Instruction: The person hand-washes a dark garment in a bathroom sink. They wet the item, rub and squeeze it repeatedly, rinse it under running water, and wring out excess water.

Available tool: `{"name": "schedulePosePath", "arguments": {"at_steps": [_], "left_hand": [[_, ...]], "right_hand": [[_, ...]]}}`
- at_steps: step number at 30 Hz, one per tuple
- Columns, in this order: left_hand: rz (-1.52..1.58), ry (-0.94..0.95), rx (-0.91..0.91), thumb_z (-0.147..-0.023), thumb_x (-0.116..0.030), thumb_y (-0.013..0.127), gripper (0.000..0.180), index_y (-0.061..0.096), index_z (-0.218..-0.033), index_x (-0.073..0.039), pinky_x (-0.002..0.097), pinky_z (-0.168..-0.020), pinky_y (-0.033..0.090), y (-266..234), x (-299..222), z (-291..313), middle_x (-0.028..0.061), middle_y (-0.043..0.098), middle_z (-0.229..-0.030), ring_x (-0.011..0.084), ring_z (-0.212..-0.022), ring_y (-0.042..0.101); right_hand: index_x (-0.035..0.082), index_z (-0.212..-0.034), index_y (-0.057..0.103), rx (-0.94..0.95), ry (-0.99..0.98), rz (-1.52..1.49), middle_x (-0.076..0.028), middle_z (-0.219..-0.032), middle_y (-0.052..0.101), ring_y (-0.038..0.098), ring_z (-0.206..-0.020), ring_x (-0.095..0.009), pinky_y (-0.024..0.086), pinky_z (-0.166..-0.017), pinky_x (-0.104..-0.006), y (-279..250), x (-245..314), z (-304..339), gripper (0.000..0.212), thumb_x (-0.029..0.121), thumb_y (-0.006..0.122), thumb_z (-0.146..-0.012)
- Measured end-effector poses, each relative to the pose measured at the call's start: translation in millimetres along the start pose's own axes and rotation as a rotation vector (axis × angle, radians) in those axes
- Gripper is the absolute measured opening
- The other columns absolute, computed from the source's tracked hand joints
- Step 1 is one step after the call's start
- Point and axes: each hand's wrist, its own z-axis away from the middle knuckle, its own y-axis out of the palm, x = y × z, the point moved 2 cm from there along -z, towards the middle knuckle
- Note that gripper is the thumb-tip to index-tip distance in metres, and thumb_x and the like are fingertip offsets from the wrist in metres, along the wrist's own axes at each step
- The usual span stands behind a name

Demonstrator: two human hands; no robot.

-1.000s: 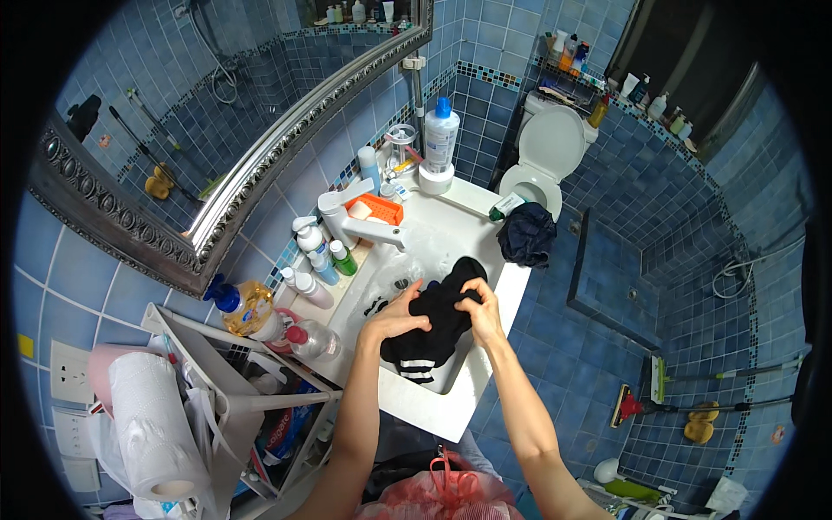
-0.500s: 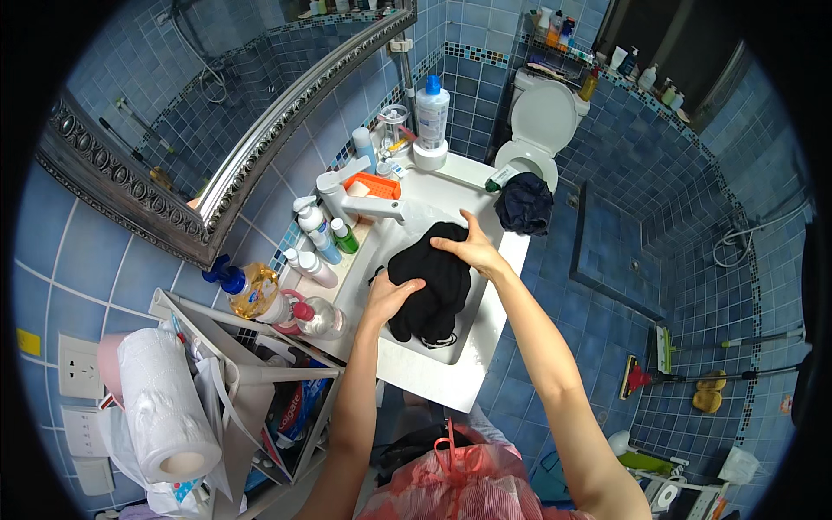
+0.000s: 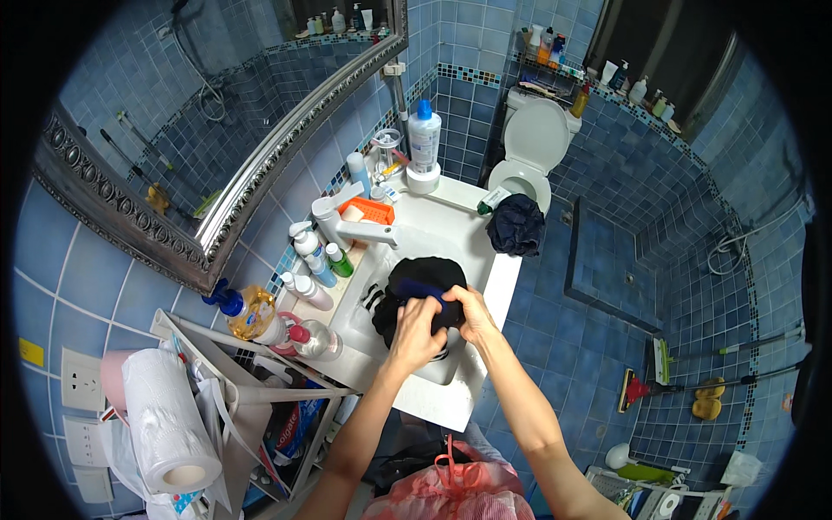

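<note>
Black cloth (image 3: 426,271) bunched over white sink (image 3: 464,245), gripped in both hands (image 3: 418,336) (image 3: 474,317).

Ahead of you, the black fabric garment (image 3: 426,272) is in your bare left hand (image 3: 419,336) and bare right hand (image 3: 473,315), over the white rectangular basin (image 3: 503,286). Left of the basin stands the white angular faucet (image 3: 364,230), with the orange plastic basket (image 3: 375,211) just behind it. The tall white plastic bottle (image 3: 424,143) stands beyond the basin; the crumpled navy cloth bundle (image 3: 516,227) sits at its far right corner, before the white toilet (image 3: 536,139).
</note>
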Motion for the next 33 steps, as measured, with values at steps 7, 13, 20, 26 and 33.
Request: {"name": "schedulePosePath", "arguments": {"at_steps": [7,13,20,26,33], "left_hand": [[0.902,-0.524,-0.384,-0.083,-0.021,0.069,0.042,0.047,-0.114,-0.002,0.0246,-0.075,0.045,0.7,54.4,32.9,0.0092,0.056,-0.104,0.0116,-0.087,0.053],[0.927,-0.386,0.069,-0.085,-0.051,0.057,0.084,0.023,-0.142,0.000,0.0334,-0.108,0.024,-24.2,35.3,-33.4,0.0173,0.034,-0.141,0.0234,-0.130,0.032],[0.970,-0.025,-0.215,-0.073,-0.005,0.072,0.034,0.059,-0.104,0.001,0.0286,-0.078,0.048,-65.7,-23.4,-97.8,0.0056,0.062,-0.097,0.0130,-0.086,0.059],[0.973,-0.043,-0.380,-0.074,0.002,0.056,0.018,0.061,-0.092,0.003,0.0268,-0.070,0.050,-74.1,-26.3,-111.8,0.0037,0.064,-0.082,0.0122,-0.074,0.060],[0.450,-0.340,-0.017,-0.055,-0.054,0.080,0.120,0.018,-0.143,-0.002,0.0432,-0.104,0.030,-72.4,-15.4,-122.0,0.0313,0.025,-0.139,0.0367,-0.131,0.028]], "right_hand": [[0.010,-0.052,0.044,-0.063,0.083,-0.532,-0.005,-0.063,0.055,0.052,-0.057,-0.021,0.050,-0.062,-0.0304,13.4,9.9,14.7,0.007,0.003,0.045,-0.052],[0.009,-0.053,0.047,0.141,-0.092,-0.538,-0.003,-0.059,0.052,0.051,-0.052,-0.019,0.049,-0.057,-0.0295,15.0,33.4,-1.9,0.007,0.005,0.043,-0.053],[0.001,-0.080,0.053,0.223,-0.307,0.035,-0.003,-0.067,0.052,0.049,-0.058,-0.015,0.042,-0.055,-0.0245,70.5,75.6,22.4,0.027,-0.003,0.044,-0.055],[-0.002,-0.141,0.012,0.319,-0.715,0.929,-0.016,-0.139,0.029,0.029,-0.129,-0.025,0.024,-0.108,-0.0346,57.2,83.6,29.7,0.111,0.017,0.080,-0.055],[-0.004,-0.126,0.044,0.549,-0.324,0.698,-0.012,-0.120,0.052,0.048,-0.113,-0.022,0.034,-0.101,-0.0323,76.7,71.8,9.5,0.083,0.016,0.084,-0.056]]}}
